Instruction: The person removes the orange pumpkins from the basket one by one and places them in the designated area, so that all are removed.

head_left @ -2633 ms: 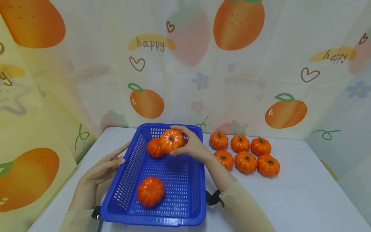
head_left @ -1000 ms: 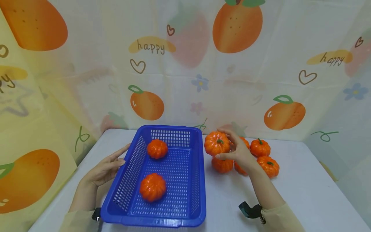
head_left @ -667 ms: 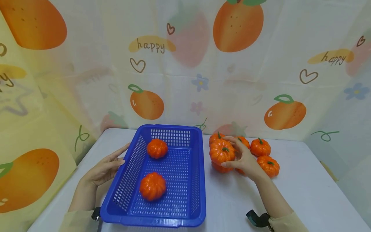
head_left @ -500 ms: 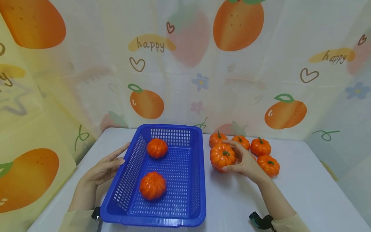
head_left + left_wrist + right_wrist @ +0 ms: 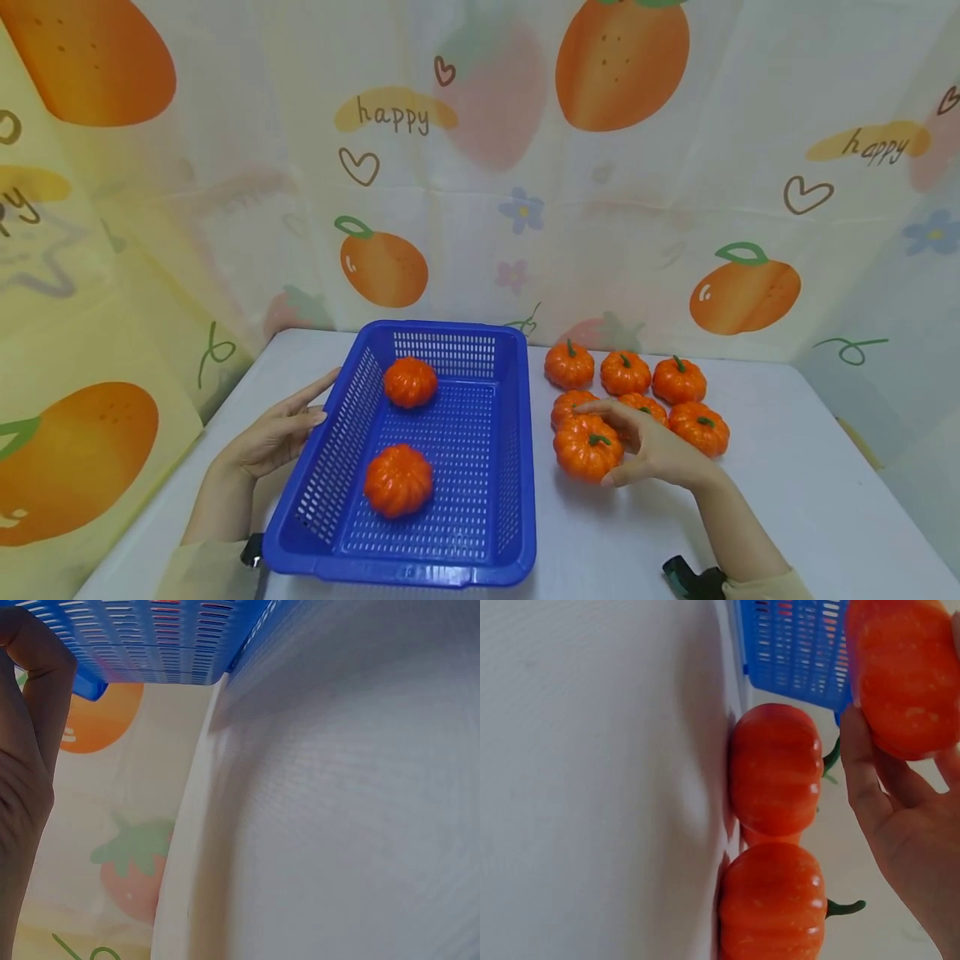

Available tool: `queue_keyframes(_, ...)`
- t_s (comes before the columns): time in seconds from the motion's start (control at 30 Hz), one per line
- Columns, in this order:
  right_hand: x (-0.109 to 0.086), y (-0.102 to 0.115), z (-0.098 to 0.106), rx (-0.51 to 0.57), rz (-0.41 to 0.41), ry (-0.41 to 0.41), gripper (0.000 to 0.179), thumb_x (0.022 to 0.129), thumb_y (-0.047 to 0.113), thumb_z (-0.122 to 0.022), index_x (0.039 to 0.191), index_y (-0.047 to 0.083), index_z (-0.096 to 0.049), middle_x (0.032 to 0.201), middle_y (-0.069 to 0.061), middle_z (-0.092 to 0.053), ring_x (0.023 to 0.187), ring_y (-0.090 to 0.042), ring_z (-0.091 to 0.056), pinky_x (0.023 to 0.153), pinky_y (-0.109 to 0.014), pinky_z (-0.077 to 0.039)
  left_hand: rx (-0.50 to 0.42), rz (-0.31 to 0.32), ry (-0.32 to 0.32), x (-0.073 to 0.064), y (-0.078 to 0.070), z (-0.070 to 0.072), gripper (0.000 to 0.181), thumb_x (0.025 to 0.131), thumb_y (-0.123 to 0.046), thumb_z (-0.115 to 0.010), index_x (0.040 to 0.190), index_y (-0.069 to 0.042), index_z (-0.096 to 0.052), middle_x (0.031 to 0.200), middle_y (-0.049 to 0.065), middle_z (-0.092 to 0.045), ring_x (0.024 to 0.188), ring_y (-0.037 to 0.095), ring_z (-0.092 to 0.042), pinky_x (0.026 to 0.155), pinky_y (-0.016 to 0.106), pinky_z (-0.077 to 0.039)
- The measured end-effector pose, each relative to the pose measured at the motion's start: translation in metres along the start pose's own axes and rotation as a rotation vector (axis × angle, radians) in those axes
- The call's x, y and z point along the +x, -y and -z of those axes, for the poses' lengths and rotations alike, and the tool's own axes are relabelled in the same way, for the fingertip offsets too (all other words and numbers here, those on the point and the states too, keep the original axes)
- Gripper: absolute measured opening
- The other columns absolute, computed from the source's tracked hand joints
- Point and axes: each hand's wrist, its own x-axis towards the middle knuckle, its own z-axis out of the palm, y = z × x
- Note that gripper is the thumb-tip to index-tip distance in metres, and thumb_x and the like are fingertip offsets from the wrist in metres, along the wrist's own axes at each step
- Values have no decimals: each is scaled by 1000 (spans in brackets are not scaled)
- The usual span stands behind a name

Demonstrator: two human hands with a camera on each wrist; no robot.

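Observation:
My right hand [image 5: 656,446] pinches a small orange pumpkin [image 5: 587,448] with a green stem, fingers behind it and thumb in front. In the right wrist view this pumpkin [image 5: 907,679] is held off the white tabletop. Behind it, several more pumpkins [image 5: 678,381] stand in two rows, partly hidden by the hand. My left hand [image 5: 273,437] touches the left side of a blue plastic basket [image 5: 450,575], its fingers stretched along the outer wall. Inside the basket sit one pumpkin [image 5: 410,382] near the far end and another pumpkin [image 5: 398,481] nearer me.
The white table [image 5: 795,500] extends right and in front of the pumpkins. A fruit-printed cloth [image 5: 480,208] hangs behind and along the sides. The basket's right wall lies between the held pumpkin and the basket's inside.
My right hand first held a pumpkin above the basket, then carried it right over the rows, and now holds it lower, in front of them. The left hand has stayed at the basket.

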Motion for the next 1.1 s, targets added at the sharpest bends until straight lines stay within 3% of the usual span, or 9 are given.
queue_keyframes(0.2, -3, -7, 0, -47, -60, 116, 77, 74, 17, -80, 143, 14, -46, 145, -10, -50, 125, -2, -50, 104, -41, -44, -15, -6, 20, 0, 0, 0, 65, 104, 4, -20, 160, -20, 2, 136, 9, -64, 105, 22, -73, 88, 35, -59)
queue_keyframes(0.4, -4, -15, 0, -100, -86, 186, 77, 72, 18, -81, 141, 19, -48, 143, -8, -52, 123, -8, -53, 101, -26, -47, -24, -18, 49, 0, 1, 0, 65, 104, 5, -18, 160, -20, 5, 136, 9, -64, 105, 21, -73, 89, 35, -59)
queue_keyframes(0.5, -4, -18, 0, -121, -110, 203, 76, 71, 19, -82, 140, 22, -49, 142, -7, -53, 124, -13, -53, 101, -25, -47, -27, -18, 47, 0, 2, 0, 65, 104, 5, -18, 160, -20, 5, 132, 8, -66, 102, 19, -74, 88, 34, -59)
queue_keyframes(0.73, -3, -20, -1, -129, -167, 214, 77, 71, 18, -81, 141, 22, -49, 144, -8, -50, 128, -35, -47, 104, -54, -47, -28, -23, 51, -1, 2, 0, 64, 104, 5, -17, 160, -20, 2, 128, 8, -67, 95, 16, -74, 87, 32, -60)
queue_keyframes(0.83, -3, -19, -1, -127, -182, 213, 77, 71, 17, -81, 141, 24, -49, 144, -10, -49, 129, -37, -45, 103, -59, -47, -36, -22, 53, -1, 2, 0, 65, 104, 5, -17, 160, -20, 3, 129, 9, -67, 96, 16, -74, 86, 33, -60)
queue_keyframes(0.93, -4, -18, -1, -129, -195, 214, 78, 71, 17, -80, 142, 23, -49, 145, -9, -49, 128, -36, -45, 102, -54, -48, -37, -19, 50, 0, 2, 0, 65, 104, 6, -17, 160, -19, 3, 130, 9, -66, 96, 17, -74, 86, 33, -60)
queue_keyframes(1.1, -5, -16, -1, -157, -207, 204, 78, 72, 16, -80, 143, 24, -49, 146, -7, -50, 119, -25, -48, 91, -35, -49, -34, -10, 33, 0, 2, 0, 65, 104, 5, -18, 160, -20, 2, 131, 9, -66, 97, 18, -74, 85, 33, -60)
